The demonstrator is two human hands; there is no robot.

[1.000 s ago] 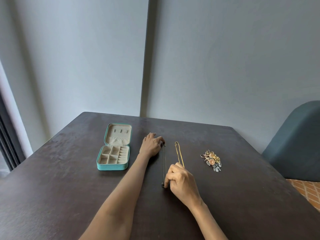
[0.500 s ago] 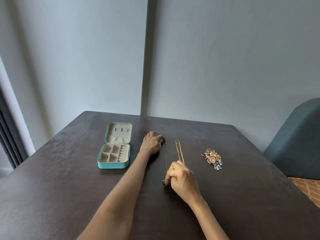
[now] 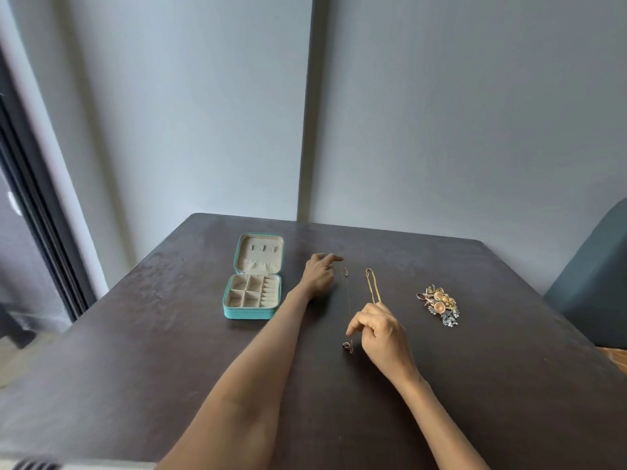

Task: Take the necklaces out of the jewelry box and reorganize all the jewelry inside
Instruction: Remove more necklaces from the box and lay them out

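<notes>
From the head view, my right hand [image 3: 380, 330] seems to pinch the thin, limp dark chain necklace [image 3: 348, 307] laid straight on the dark surface [image 3: 169, 351], best lifted by its ends, while my left hand [image 3: 319, 274] rests relaxed beside the open teal jewelry box [image 3: 252, 313].

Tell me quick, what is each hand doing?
Left hand: open, fingers relaxed beside the thin chain's top end, holding nothing.
Right hand: fingers curled, seems to hold nothing; whether it pinches the chain cannot be told.
</notes>
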